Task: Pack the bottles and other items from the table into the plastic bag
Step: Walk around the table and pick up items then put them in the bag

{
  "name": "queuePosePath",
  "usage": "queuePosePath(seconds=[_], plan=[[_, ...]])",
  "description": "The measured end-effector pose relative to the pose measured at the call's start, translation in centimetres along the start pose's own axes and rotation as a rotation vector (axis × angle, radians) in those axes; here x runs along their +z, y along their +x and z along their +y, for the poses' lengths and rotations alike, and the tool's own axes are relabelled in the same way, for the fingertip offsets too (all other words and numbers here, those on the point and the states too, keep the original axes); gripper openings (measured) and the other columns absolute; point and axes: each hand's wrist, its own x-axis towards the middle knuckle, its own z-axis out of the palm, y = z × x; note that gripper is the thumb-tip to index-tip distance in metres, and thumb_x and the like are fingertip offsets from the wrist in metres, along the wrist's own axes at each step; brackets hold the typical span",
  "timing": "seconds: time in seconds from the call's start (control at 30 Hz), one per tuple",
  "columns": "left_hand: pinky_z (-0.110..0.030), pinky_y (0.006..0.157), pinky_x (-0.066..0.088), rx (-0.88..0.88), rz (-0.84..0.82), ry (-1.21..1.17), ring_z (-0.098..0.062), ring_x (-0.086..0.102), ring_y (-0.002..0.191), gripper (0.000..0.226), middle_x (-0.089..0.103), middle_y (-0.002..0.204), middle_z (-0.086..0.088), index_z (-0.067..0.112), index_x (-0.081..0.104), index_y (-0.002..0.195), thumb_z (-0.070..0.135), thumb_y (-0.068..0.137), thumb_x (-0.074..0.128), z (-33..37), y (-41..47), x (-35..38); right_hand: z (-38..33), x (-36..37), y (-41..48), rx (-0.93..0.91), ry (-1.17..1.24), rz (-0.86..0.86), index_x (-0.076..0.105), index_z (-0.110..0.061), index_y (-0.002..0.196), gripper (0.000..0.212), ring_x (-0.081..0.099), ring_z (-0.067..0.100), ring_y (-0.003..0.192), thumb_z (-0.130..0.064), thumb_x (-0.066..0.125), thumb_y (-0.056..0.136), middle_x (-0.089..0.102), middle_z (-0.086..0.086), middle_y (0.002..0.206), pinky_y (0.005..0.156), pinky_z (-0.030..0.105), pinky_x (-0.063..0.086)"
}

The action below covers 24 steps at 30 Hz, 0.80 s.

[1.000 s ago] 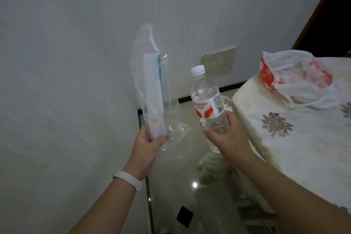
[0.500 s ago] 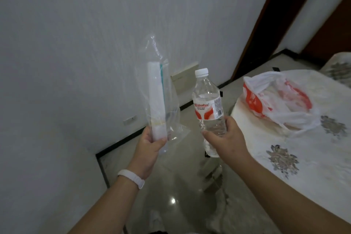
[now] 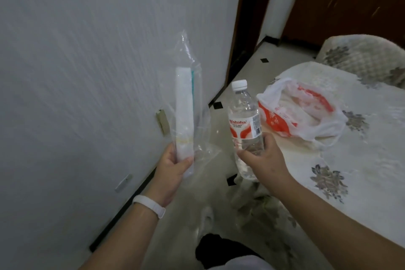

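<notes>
Head view: a clear water bottle with a white cap and red label is held upright by the right hand, whose fingers are curled round its lower half. A white stick-shaped item in a clear wrapper is gripped at its lower end by the left hand and held upright, apart from the bottle and to its left. Beyond the right hand, a white and red plastic bag is seen lying open on the flower-patterned table.
</notes>
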Motion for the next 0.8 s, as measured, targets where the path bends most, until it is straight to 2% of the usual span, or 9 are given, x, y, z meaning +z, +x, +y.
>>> queuePosePath(seconds=[0.1, 0.27, 0.37, 0.47, 0.5, 0.6, 0.67, 0.73, 0.8], plan=[[-0.025, 0.072, 0.056, -0.022, -0.036, 0.074, -0.016, 0.070, 0.092, 0.036, 0.075, 0.100, 0.001, 0.015, 0.060, 0.118, -0.007, 0.090, 0.059, 0.4, 3.8, -1.0, 0.1, 1.9, 3.7, 0.025, 0.033, 0.017, 0.050, -0.028, 0.108, 0.045, 0.067, 0.002, 0.083, -0.018, 0.080, 0.076, 0.065, -0.011, 0.098, 0.071, 0.023, 0.052], [-0.046, 0.092, 0.055, -0.057, -0.041, 0.238, -0.028, 0.066, 0.109, 0.044, 0.069, 0.119, -0.008, 0.014, 0.056, 0.132, -0.001, 0.091, 0.061, 2.4, 11.7, -2.8, -0.2, 5.7, 11.8, 0.084, 0.103, 0.017, 0.049, -0.030, 0.110, 0.044, 0.064, 0.002, 0.084, -0.021, 0.078, 0.077, 0.064, -0.012, 0.097, 0.068, 0.022, 0.049], [-0.038, 0.085, 0.058, -0.047, -0.068, 0.311, -0.026, 0.068, 0.105, 0.040, 0.072, 0.114, -0.005, 0.015, 0.059, 0.129, 0.001, 0.092, 0.062, 5.1, 16.5, -2.9, -1.3, 6.8, 16.4, 0.114, 0.170, 0.018, 0.050, -0.025, 0.116, 0.047, 0.066, 0.003, 0.084, -0.018, 0.078, 0.079, 0.065, -0.010, 0.099, 0.063, 0.018, 0.049], [-0.036, 0.087, 0.056, -0.001, -0.116, 0.372, -0.025, 0.068, 0.106, 0.037, 0.072, 0.113, -0.004, 0.018, 0.061, 0.123, -0.001, 0.091, 0.062, 7.6, 21.5, -2.2, -2.8, 6.5, 21.0, 0.096, 0.170, 0.056, 0.052, -0.025, 0.116, 0.048, 0.068, 0.006, 0.085, -0.022, 0.079, 0.077, 0.068, -0.008, 0.098, 0.076, 0.032, 0.057], [-0.035, 0.087, 0.055, 0.013, -0.133, 0.385, -0.025, 0.067, 0.106, 0.036, 0.072, 0.112, -0.003, 0.019, 0.062, 0.121, -0.001, 0.091, 0.061, 8.3, 23.1, -1.8, -3.4, 6.1, 22.3, 0.087, 0.165, 0.068, 0.052, -0.026, 0.115, 0.046, 0.068, 0.006, 0.085, -0.022, 0.078, 0.077, 0.068, -0.009, 0.097, 0.077, 0.032, 0.057], [-0.032, 0.086, 0.055, 0.026, -0.207, 0.406, -0.020, 0.068, 0.103, 0.035, 0.072, 0.110, -0.002, 0.019, 0.061, 0.121, 0.000, 0.092, 0.060, 9.6, 26.8, 0.1, -4.6, 4.7, 25.1, 0.063, 0.145, 0.132, 0.050, -0.030, 0.112, 0.044, 0.068, 0.005, 0.082, -0.024, 0.078, 0.078, 0.067, -0.009, 0.095, 0.072, 0.027, 0.055], [-0.024, 0.081, 0.055, 0.030, -0.275, 0.406, -0.015, 0.069, 0.099, 0.036, 0.073, 0.106, 0.002, 0.015, 0.059, 0.124, -0.002, 0.092, 0.060, 10.3, 28.9, 1.9, -5.0, 3.5, 26.5, 0.062, 0.171, 0.204, 0.052, -0.029, 0.111, 0.045, 0.069, 0.001, 0.078, -0.020, 0.079, 0.077, 0.069, -0.008, 0.095, 0.069, 0.024, 0.054], [-0.022, 0.077, 0.055, 0.014, -0.345, 0.423, -0.017, 0.069, 0.099, 0.037, 0.072, 0.106, 0.000, 0.012, 0.058, 0.126, -0.001, 0.092, 0.060, 10.5, 31.5, 3.8, -4.6, 2.4, 27.5, 0.069, 0.186, 0.286, 0.051, -0.027, 0.112, 0.045, 0.068, -0.003, 0.077, -0.016, 0.079, 0.078, 0.068, -0.009, 0.096, 0.065, 0.018, 0.051], [-0.023, 0.077, 0.056, -0.005, -0.432, 0.447, -0.021, 0.067, 0.099, 0.037, 0.071, 0.109, -0.005, 0.012, 0.059, 0.126, -0.003, 0.092, 0.060, 10.2, 34.2, 5.7, -3.8, 1.3, 28.1, 0.107, 0.189, 0.380, 0.050, -0.025, 0.116, 0.048, 0.068, -0.002, 0.080, -0.016, 0.079, 0.077, 0.068, -0.009, 0.098, 0.066, 0.018, 0.052]])
